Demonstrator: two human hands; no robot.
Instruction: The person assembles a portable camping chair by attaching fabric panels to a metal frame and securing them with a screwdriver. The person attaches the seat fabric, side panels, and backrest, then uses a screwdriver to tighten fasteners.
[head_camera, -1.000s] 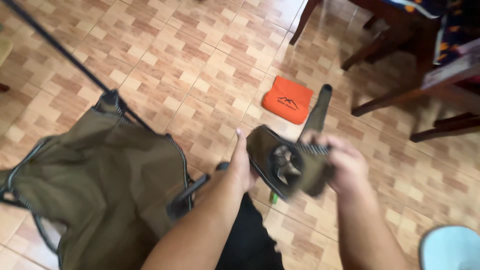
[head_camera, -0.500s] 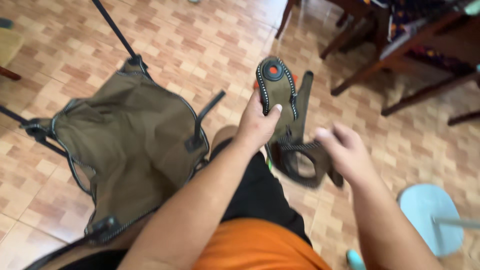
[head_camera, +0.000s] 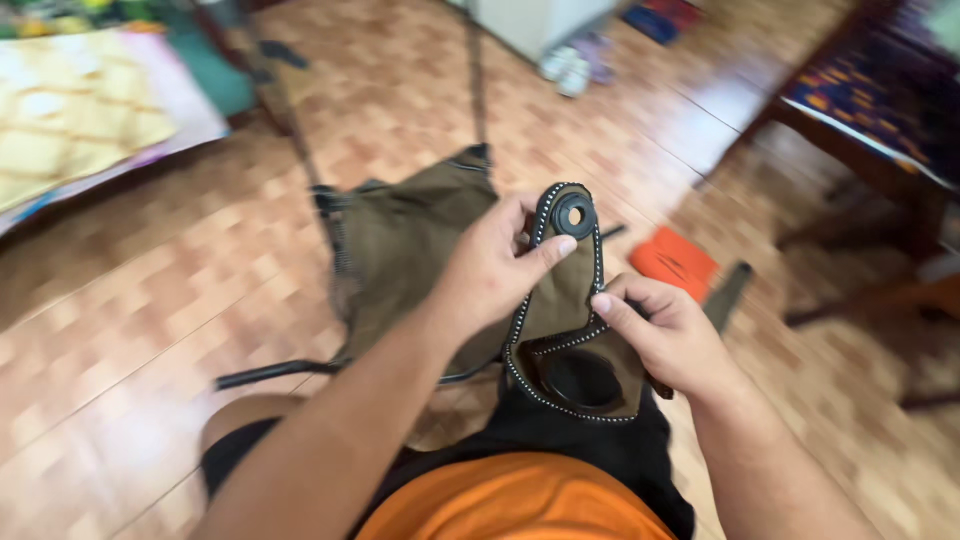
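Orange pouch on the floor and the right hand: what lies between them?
In the head view, only bare tiled floor shows between the orange pouch and the right hand, which grips the olive fabric piece with the left hand.

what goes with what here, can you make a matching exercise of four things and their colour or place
1 fabric piece
2 pouch
3 folding chair
4 left hand

a orange, flat on the tiled floor
b olive seat, standing on the floor beyond the hands
c thumb by the black ring at the top
d olive with studded edge, held by both hands

Pairs: 1-d, 2-a, 3-b, 4-c
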